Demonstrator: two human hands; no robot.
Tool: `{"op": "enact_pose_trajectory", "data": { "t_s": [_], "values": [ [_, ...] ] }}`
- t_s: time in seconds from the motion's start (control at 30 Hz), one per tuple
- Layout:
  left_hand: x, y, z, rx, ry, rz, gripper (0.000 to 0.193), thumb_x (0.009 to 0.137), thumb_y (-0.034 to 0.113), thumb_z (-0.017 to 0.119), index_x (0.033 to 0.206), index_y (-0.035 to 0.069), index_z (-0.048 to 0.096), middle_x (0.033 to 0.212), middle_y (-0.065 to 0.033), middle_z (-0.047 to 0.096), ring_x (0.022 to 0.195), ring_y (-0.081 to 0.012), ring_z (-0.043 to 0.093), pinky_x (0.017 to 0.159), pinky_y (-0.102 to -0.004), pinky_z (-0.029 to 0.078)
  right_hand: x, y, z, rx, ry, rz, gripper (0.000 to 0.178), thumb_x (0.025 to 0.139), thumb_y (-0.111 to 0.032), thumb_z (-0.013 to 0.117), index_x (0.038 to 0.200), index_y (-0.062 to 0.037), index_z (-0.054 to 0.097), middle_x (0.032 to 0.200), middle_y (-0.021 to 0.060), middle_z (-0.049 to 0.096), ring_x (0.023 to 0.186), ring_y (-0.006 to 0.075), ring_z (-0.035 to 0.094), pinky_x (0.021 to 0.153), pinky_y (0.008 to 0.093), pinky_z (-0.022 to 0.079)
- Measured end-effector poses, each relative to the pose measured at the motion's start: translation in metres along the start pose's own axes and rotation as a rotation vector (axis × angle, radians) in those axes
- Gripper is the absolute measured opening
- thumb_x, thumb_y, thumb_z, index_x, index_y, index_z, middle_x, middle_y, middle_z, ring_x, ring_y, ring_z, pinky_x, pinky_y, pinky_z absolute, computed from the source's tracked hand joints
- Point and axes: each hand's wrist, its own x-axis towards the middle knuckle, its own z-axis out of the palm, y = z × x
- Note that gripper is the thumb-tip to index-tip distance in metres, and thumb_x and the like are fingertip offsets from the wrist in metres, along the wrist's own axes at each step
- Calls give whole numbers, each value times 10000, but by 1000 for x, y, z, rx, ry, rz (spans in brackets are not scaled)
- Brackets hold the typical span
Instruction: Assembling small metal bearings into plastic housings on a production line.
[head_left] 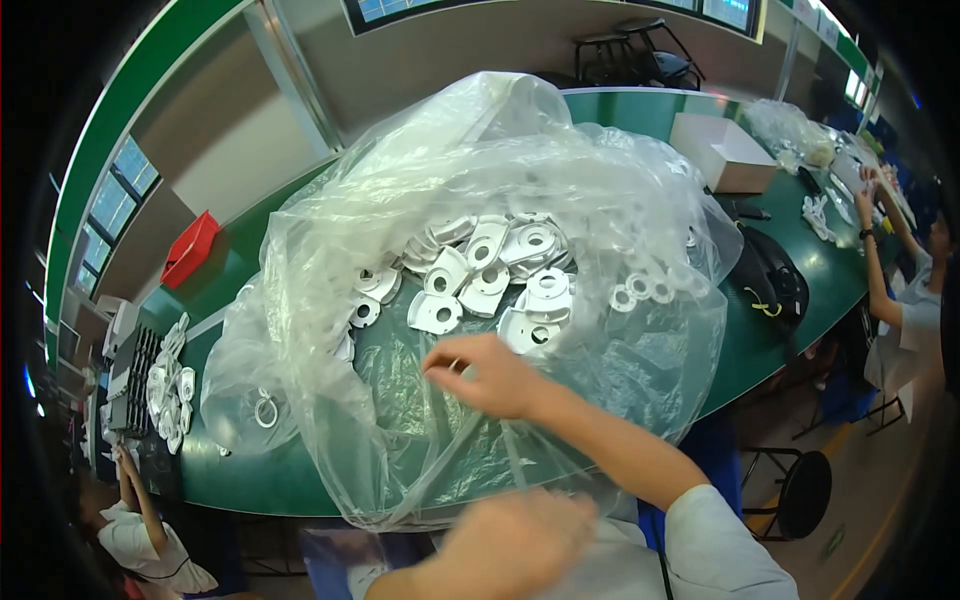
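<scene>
A big clear plastic bag (370, 440) lies spread on the table, holding a pile of white plastic parts (440, 290), each with a round hole. Over the bag's near part, my right hand (485, 375) has its fingers curled in toward the thumb. Whether it holds anything, such as a bit of film, I cannot make out. The nearest white parts lie just beyond its fingers. Closer to my body, my left hand (515, 545) is smeared by motion at the table's near edge, so its fingers cannot be read.
On the green table (250, 480) are a red bin (190, 250) at left, a white box (720, 150) at far right and a black bag (770, 275). White pieces (170, 390) lie by a dark rack at left. People (150, 540) work at both sides; a stool (800, 495) stands right.
</scene>
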Motion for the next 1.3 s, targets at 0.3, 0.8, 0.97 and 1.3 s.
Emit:
{"op": "enact_pose_trajectory", "data": {
  "t_s": [0.3, 0.8, 0.97, 1.3],
  "values": [
    [20, -116, 73, -24, 212, -286, 384, 701, 223, 740, 1008, 60, 577, 946, -104, 556, 871, -314, 567, 703, -403, 480, -91, 3, -109, -630, -17, 153, 142, 766, -87, 651, 897, -33, 638, 877, 109, 643, 819, 281, 616, 740, 347, 483],
    [86, -161, 39, 13, 344, -266, 209, 743, 203, 685, 884, 49, 669, 876, -81, 601, 855, -264, 576, 726, -364, 482, -95, 51, -105, -666, 26, 17, 350, 809, -160, 621, 1142, -61, 582, 1249, 109, 533, 1199, 285, 462, 970, 372, 413],
    [155, -147, 76, 98, 495, -290, 305, 720, 277, 729, 904, 44, 658, 1040, -131, 573, 965, -321, 543, 756, -401, 485, -95, 36, -107, -626, 40, -34, 291, 770, -98, 603, 1056, -44, 613, 1150, 123, 585, 1127, 259, 522, 921, 374, 443],
    [123, -162, 49, 102, 385, -509, 406, 743, 95, 534, 1141, 13, 520, 841, -179, 631, 748, -366, 614, 657, -458, 478, -159, 54, -268, -1091, 704, 422, 162, 753, -130, 636, 847, 1, 649, 815, 157, 629, 790, 306, 616, 714, 374, 486]
  ]
}}
